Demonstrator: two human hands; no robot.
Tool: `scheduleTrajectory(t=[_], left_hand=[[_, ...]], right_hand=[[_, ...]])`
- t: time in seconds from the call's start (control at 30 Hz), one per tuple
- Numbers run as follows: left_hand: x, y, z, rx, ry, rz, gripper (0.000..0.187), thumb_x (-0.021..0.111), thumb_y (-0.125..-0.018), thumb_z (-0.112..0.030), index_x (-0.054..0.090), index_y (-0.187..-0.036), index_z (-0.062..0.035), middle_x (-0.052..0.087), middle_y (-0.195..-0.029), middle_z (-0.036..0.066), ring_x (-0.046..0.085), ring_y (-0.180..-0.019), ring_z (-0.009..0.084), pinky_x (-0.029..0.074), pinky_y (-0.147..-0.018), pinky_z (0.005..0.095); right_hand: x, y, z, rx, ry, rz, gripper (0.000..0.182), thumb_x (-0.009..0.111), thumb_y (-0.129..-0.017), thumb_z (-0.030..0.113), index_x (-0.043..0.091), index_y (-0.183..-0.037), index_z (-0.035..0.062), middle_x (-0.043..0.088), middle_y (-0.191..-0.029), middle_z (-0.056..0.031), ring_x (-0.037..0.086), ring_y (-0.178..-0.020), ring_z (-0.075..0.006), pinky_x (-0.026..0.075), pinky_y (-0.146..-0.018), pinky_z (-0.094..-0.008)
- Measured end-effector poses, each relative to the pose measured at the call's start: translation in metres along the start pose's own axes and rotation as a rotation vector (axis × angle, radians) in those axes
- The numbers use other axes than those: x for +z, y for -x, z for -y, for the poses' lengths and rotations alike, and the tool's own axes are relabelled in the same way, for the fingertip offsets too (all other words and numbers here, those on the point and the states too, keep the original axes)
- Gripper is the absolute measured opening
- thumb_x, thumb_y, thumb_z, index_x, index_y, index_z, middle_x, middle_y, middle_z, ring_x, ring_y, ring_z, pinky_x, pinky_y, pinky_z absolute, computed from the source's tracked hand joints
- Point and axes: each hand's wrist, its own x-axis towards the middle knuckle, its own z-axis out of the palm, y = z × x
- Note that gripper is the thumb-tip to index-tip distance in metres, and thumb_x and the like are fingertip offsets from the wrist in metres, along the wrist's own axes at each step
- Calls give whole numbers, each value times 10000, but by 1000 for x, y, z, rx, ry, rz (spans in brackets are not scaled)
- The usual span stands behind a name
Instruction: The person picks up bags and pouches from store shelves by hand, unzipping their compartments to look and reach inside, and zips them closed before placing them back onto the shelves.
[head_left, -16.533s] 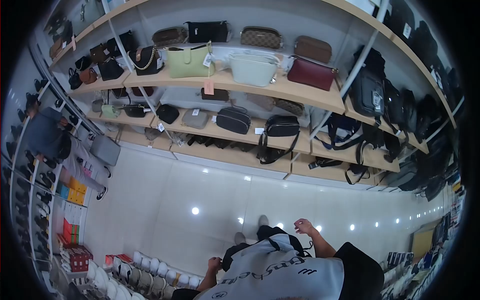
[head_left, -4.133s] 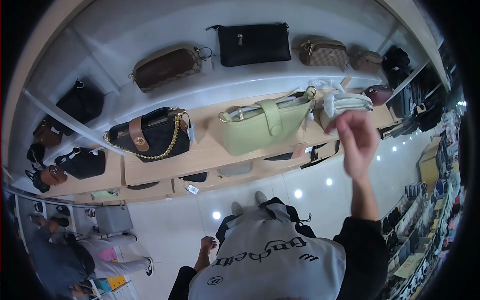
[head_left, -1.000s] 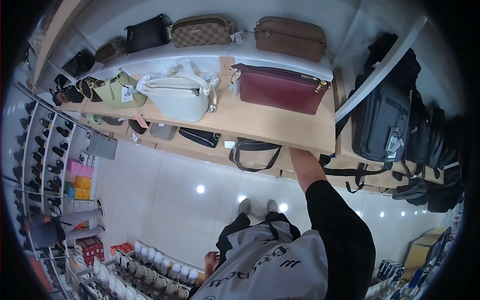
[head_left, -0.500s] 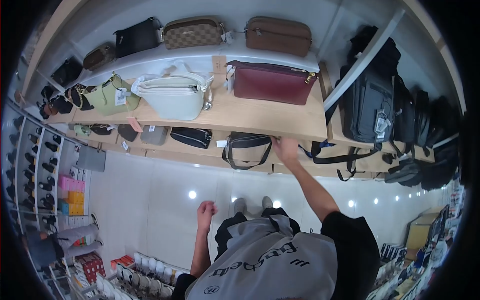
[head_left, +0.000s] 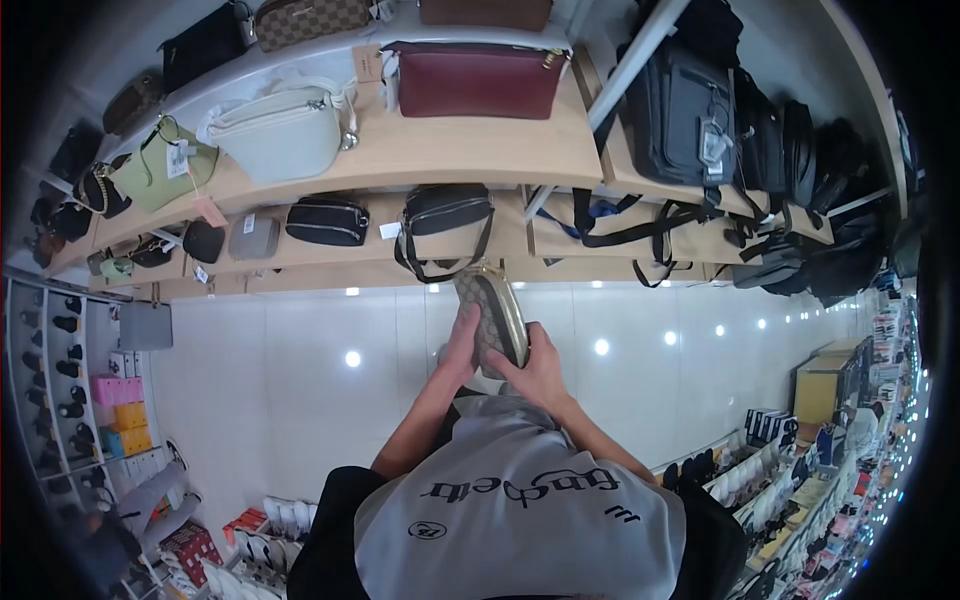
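Hands: the left hand (head_left: 462, 345) and the right hand (head_left: 540, 368) both close around a small patterned pouch (head_left: 492, 318), holding it in front of the chest, above the floor (head_left: 300, 380).
Pouch: it is off the shelves, upright between the palms, its gold edge facing the person; shut or open, I cannot tell.
Progress: I judge the pouch is picked up and under inspection; putting it back or keeping it is left.
Near shelf: a black bag (head_left: 446, 210) with hanging strap.
Far shelf: a red bag (head_left: 475, 80) beside a white bag (head_left: 285, 130).
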Motion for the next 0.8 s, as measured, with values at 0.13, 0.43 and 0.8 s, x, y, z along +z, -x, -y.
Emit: scheduleTrajectory(t=[0.13,0.43,0.8], left_hand=[[40,44,-11,9,-9,96,567,439,-1172,-484,442,-1559,-70,642,-1417,90,659,-1264,222,547,-1084,417],[103,129,57,367,-363,179,785,712,-1052,-478,407,-1617,-26,624,-1470,104,611,-1336,199,494,-1140,368],[133,175,80,430,-437,86,768,781,-1013,-413,448,-1577,-11,660,-1413,92,653,-1268,186,532,-1091,367]], right_hand=[[-38,16,-14,-44,-227,53,521,808,-953,351,606,-1259,-19,708,-1143,-211,740,-973,-359,595,-878,-445],[-124,56,-6,-404,-598,77,497,725,-1018,158,609,-1487,37,612,-1406,-153,613,-1313,-254,529,-1076,-398],[-146,123,-18,-195,-1003,-124,218,764,-1019,75,776,-1216,-17,717,-1121,-75,682,-1118,-164,549,-983,-316]])
